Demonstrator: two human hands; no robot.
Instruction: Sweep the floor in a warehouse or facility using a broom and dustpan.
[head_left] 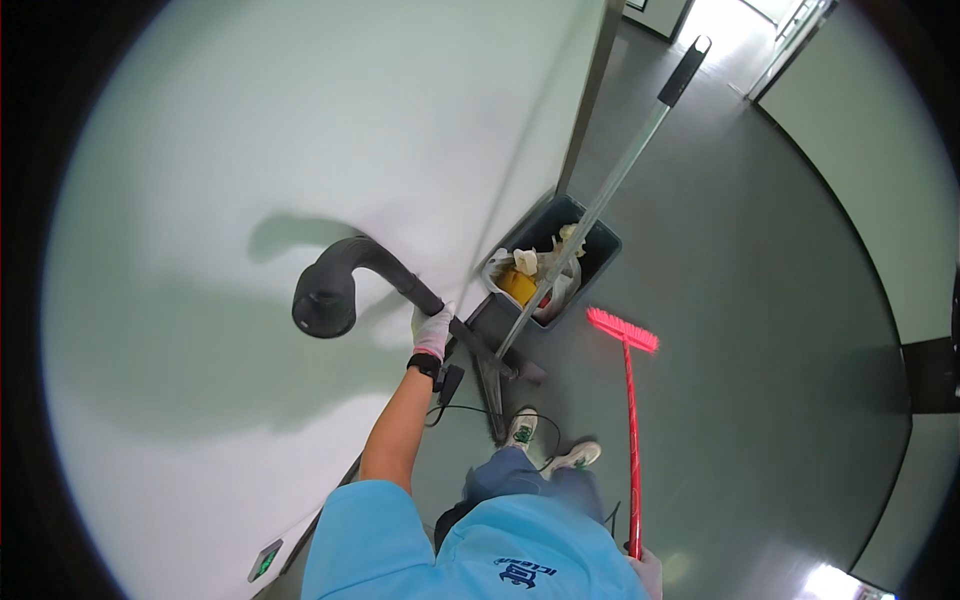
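Note:
My left hand (432,330), in a white glove, is wrapped round the neck of a black curved tube (375,258) beside the white wall. The tube bends over at its top to a wide rounded end, and dark leg-like parts lie below it; I cannot tell its kind. At the lower right edge, my right hand (650,572), also gloved and partly cut off, is closed round the handle of a red broom (632,440). Its pink bristle head (622,330) points away from me. Between the two hands, a long silver pole (612,180) with a black grip slants across the bin.
A dark grey bin (603,232) holding crumpled white and yellow waste stands against the wall (300,120). A thin black cord (555,430) loops by my shoes. Grey floor (740,300) runs on to a bright doorway, with another wall (870,150) at the right.

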